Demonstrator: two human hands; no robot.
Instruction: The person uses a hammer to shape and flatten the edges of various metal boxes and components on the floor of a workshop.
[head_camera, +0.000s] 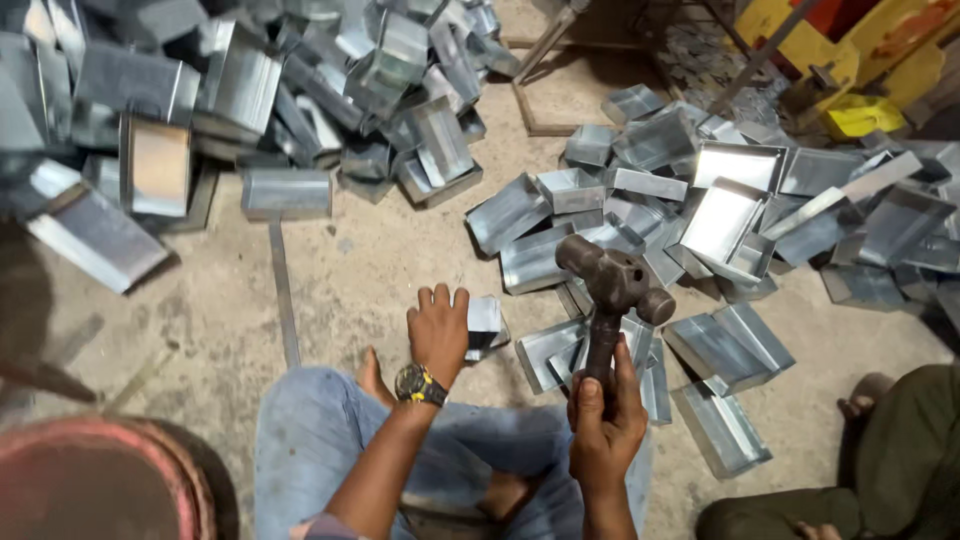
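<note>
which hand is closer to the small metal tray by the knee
Left. The left hand rests on the small metal tray, covering its near side. The right hand is off to its right, gripping the hammer.

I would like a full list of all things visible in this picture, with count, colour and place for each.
sheet-metal trays: many, grey, heaped on the floor at right and top left
small tray: one, grey, under the left hand
hammer: one, dark rusty, raised at centre
yellow object: one, top right
metal strip: one, grey, flat on the floor
concrete floor: beige
other person's leg: olive trousers, bottom right
wristwatch: one, black and yellow, left wrist
left hand: on the small tray
right hand: gripping the hammer handle
</note>
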